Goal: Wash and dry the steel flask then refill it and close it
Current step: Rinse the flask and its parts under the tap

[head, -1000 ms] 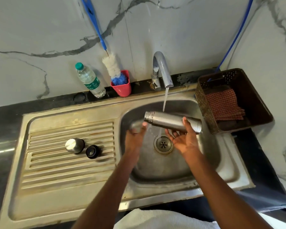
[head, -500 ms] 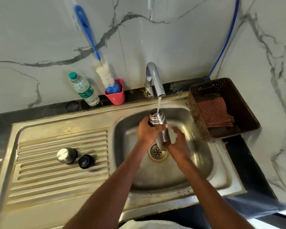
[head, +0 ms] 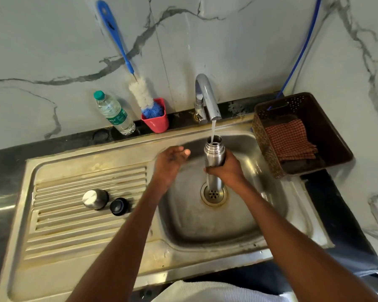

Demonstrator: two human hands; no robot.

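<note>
Over the sink basin (head: pixel 271 219), right hand (head: pixel 229 171) grasping the upright steel flask (head: pixel 214 152) above the drain, left hand (head: pixel 170 162) released just left, 2 caps (head: pixel 95 199) on the drainboard, tap (head: pixel 207 99) streaming into the flask mouth, basket (head: pixel 336 136) hugging the far right rim.

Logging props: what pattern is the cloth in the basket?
Red-and-white checked cloth in the brown basket, head view.

We see a grey-veined marble wall (head: pixel 238 51) behind a dark surface (head: pixel 7 162), with a blue hose (head: pixel 301 51) hanging down it.
</note>
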